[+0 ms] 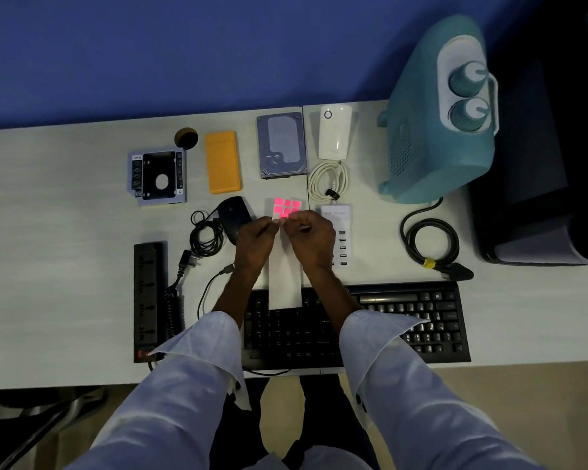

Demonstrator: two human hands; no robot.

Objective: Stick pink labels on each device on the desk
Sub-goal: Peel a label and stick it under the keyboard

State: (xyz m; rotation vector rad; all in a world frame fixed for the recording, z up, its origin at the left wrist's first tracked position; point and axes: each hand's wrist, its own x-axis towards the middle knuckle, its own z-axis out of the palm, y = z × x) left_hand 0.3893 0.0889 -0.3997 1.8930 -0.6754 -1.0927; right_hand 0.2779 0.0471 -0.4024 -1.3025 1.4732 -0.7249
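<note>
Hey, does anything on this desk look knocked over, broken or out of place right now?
Nothing stands out. The devices lie flat in rough rows on the desk, cables coiled. Both hands, left hand and right hand, hold the label sheet above the keyboard; no device shows a pink label yet.

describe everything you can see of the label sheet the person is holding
The label sheet is a long, narrow white strip, apparently paper backing, held over the desk with its near end above the keyboard. Only its far end carries pink labels, small bright squares in a few rows; the rest looks bare. The left hand pinches its left edge and the right hand works at the nearest pink row, seemingly peeling one. It lies between the mouse and the USB charger.
</note>
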